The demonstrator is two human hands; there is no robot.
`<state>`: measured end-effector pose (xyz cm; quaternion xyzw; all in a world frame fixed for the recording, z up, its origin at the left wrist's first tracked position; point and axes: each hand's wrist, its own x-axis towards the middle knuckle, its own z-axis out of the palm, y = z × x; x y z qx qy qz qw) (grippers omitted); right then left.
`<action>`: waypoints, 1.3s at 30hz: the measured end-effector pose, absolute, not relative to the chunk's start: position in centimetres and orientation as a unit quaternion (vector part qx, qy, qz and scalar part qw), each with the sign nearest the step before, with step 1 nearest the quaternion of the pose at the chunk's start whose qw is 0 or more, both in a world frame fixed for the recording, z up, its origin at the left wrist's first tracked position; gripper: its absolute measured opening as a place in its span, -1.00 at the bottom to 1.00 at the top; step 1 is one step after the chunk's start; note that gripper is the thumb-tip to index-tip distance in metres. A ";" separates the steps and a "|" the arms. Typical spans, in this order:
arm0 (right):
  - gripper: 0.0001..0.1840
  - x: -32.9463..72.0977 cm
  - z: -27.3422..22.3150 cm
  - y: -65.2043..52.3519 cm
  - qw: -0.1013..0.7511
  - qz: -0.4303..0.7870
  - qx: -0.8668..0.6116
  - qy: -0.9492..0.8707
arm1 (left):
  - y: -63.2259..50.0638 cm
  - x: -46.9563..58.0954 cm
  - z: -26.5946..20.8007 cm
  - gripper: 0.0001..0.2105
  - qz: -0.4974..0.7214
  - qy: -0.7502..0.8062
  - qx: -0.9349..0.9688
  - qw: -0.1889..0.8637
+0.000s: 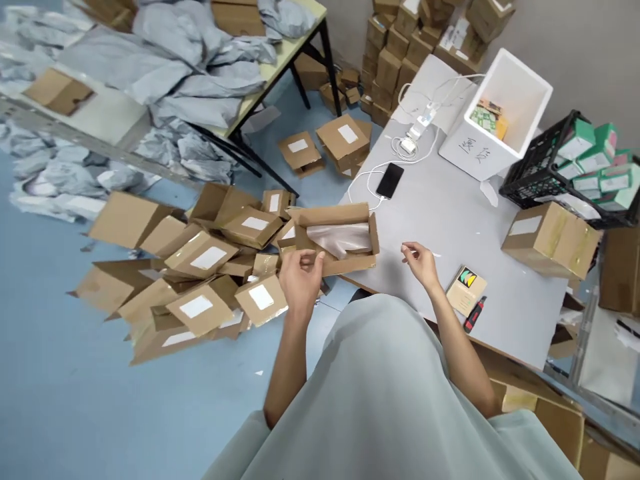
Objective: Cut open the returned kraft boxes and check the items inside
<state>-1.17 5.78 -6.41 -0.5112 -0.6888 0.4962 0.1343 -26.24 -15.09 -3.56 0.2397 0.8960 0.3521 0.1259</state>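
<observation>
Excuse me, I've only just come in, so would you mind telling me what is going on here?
A person's left hand grips the near side of an open cardboard box with clear plastic inside. The right hand, fingers drawn together, is over the grey table, near a red-and-black cutter. Many other boxes lie heaped on the blue floor.

Here's the cardboard box [350, 266], plain brown and oblong, its top wide open, its length running side to side at the left edge of the grey table [450, 207], one end jutting out past it. And look inside: translucent plastic wrapping [345, 239], pale and faintly pinkish, loosely crumpled, a glossy sheen along its folds.
</observation>
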 end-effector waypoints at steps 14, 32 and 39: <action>-0.39 25.8 -12.4 0.3 0.301 0.426 -0.772 -0.363 | -1.3 -10.8 -4.4 -0.79 0.303 0.657 0.550 0.417; -0.52 33.5 -20.8 1.5 0.259 0.515 -0.745 -0.335 | 6.1 11.0 -21.0 -0.47 0.101 0.696 0.384 0.598; -0.55 34.1 -21.1 3.1 0.267 0.537 -0.716 -0.357 | 6.3 12.8 -22.2 -0.60 0.160 0.693 0.299 0.636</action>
